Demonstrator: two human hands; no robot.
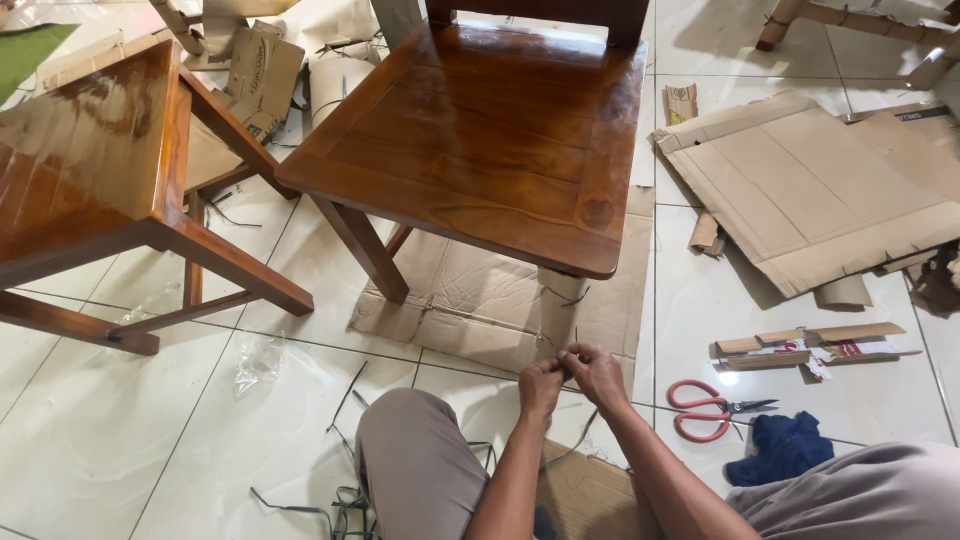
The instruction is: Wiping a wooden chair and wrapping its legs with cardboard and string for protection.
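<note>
1. Left hand (541, 385) and right hand (594, 372) meet low at the paper-wrapped chair leg (560, 305); fingers of both are pinched shut on a thin dark strap (578, 430).
2. That leg belongs to the glossy wooden chair (480, 140) standing on flattened cardboard (480, 300).
3. Red-handled scissors (705, 408) lie on the tile to the right, beside a blue cloth (780, 450).
4. Second chair (90, 170) stands at left.

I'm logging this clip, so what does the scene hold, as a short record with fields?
place: tiled floor, person seated
left hand: pinching a dark strap
right hand: on the same strap, touching the left
at hands: paper-wrapped chair leg
chair: glossy wood, standing on flat cardboard
nearby right: red scissors, blue cloth
left: second wooden piece
</note>
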